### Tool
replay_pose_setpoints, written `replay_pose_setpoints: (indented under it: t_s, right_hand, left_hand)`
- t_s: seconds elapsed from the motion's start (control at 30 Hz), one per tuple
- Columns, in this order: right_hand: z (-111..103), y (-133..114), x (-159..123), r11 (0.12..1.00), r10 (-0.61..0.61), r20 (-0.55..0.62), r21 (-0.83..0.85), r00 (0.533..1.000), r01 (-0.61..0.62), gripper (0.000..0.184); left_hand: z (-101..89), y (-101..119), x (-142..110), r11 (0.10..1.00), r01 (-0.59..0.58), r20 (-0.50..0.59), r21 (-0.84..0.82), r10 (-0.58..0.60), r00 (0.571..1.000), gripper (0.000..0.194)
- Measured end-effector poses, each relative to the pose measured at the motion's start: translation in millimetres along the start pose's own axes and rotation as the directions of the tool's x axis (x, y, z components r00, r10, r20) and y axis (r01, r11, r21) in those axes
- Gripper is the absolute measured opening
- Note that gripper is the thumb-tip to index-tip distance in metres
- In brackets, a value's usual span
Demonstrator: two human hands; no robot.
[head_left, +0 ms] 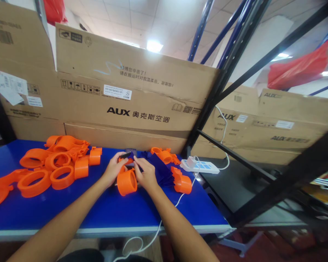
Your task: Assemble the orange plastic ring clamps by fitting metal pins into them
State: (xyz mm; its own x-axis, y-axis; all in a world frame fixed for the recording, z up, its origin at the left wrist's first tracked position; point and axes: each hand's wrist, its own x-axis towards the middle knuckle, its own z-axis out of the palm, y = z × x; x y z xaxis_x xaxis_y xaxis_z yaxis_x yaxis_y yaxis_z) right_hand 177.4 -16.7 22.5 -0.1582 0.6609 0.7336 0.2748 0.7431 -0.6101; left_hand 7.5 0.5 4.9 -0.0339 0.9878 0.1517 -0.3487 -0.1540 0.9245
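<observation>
My left hand and my right hand meet at the middle of the blue table. Between them stands an orange plastic ring part. Both hands have their fingers curled and pinch a small dark blue piece above that ring. A fan of dark blue sheets lies just right of my right hand. A dark phone-like device lies behind the hands.
A pile of orange rings and clamps covers the table's left. More orange parts lie right of the sheets. A white power strip with a charger sits at the right edge, its cable trailing down. Cardboard boxes wall the back; black shelf struts rise on the right.
</observation>
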Motion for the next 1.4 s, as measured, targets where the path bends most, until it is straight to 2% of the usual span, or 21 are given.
replay_pose_setpoints:
  t_s: [0.2,0.33,0.43,0.57,0.67,0.97,1.13,1.4]
  right_hand:
    - [-1.5,0.4,1.9,0.999,0.039,-0.003,0.023,0.999,-0.039,0.024]
    - [0.2,8.9,6.0,0.95,0.251,-0.074,0.21,0.965,-0.231,0.028]
    - [1.9,14.5,9.5,0.853,0.365,0.038,0.387,0.93,-0.351,0.038]
    - [2.0,15.6,12.0,0.74,0.337,0.242,0.529,0.91,-0.415,0.041]
    - [1.0,14.1,12.4,0.696,0.357,0.265,0.564,0.896,-0.444,0.041]
    - [5.5,2.2,9.9,0.725,0.469,0.093,0.527,0.878,-0.443,0.036]
    - [8.5,0.5,8.3,0.74,0.462,0.112,0.499,0.88,-0.452,0.037]
    - [11.1,10.7,9.0,0.81,0.404,0.124,0.412,0.906,-0.417,0.037]
  left_hand:
    - [2.5,5.1,-3.0,0.999,0.0,0.01,-0.033,0.0,1.0,0.047]
    - [5.5,8.4,-7.0,0.998,0.017,0.086,-0.068,-0.011,0.996,0.063]
    - [5.6,7.5,-9.2,0.995,0.064,0.177,-0.076,-0.05,0.983,0.084]
    - [4.8,4.0,-10.3,0.986,0.145,0.258,-0.085,-0.119,0.959,0.095]
    - [6.0,3.0,-10.5,0.974,0.191,0.285,-0.123,-0.15,0.947,0.095]
    - [6.1,9.9,-16.0,0.967,0.21,0.398,-0.146,-0.137,0.907,0.074]
    - [8.6,6.2,-12.6,0.985,0.154,0.33,-0.082,-0.119,0.937,0.061]
    - [7.7,3.4,-10.3,0.983,0.182,0.324,-0.036,-0.161,0.932,0.059]
